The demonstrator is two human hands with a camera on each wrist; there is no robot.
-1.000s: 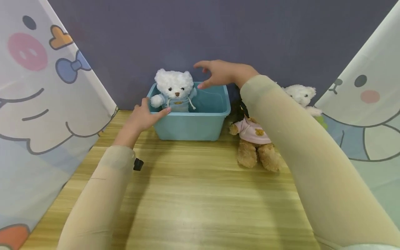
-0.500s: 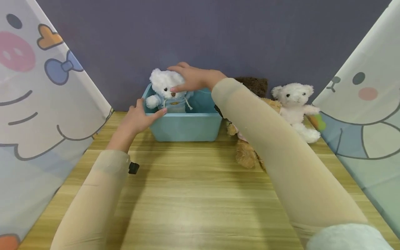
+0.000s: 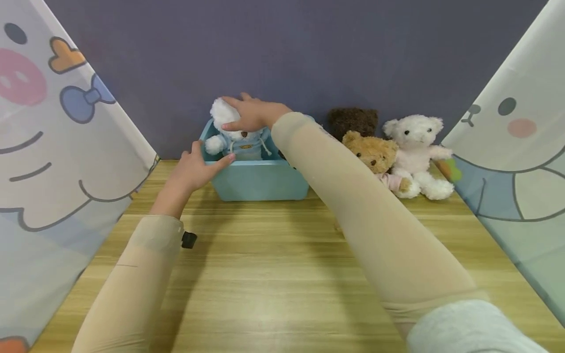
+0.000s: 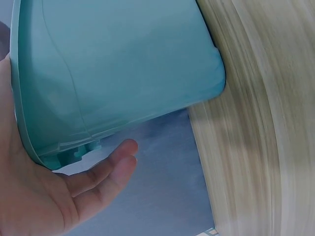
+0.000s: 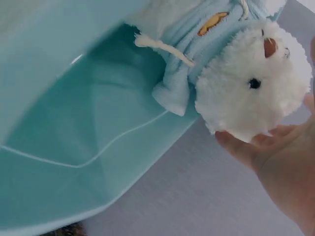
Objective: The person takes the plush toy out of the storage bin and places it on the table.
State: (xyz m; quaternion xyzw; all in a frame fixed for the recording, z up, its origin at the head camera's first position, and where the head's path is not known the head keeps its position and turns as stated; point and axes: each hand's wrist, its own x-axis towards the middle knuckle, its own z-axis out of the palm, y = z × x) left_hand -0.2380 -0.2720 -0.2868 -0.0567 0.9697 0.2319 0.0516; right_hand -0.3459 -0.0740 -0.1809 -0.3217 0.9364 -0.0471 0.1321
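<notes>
A white teddy bear (image 3: 243, 146) in a light blue hoodie sits upright in the left half of a teal plastic bin (image 3: 260, 181). The bin's front wall hides its lower body. My right hand (image 3: 253, 113) grips its head from above, thumb across the face and fingers round the crown and back. The right wrist view shows these fingers against the white fur (image 5: 251, 83). My left hand (image 3: 190, 169) rests at the bin's front left corner, thumb along the front rim. In the left wrist view, two extended fingers (image 4: 106, 179) stand off the bin's outer side.
To the right sit a brown teddy in a pink top (image 3: 371, 152), a white bear (image 3: 415, 147) and a dark brown plush (image 3: 353, 122), near the grey back wall (image 3: 282, 54). Printed curtains (image 3: 525, 147) flank the wooden table (image 3: 260, 274). My right forearm covers part of the brown teddy.
My right hand has moved left and down from above the bin onto the bear's head. My left hand has stayed at the bin's corner. The view has shifted slightly.
</notes>
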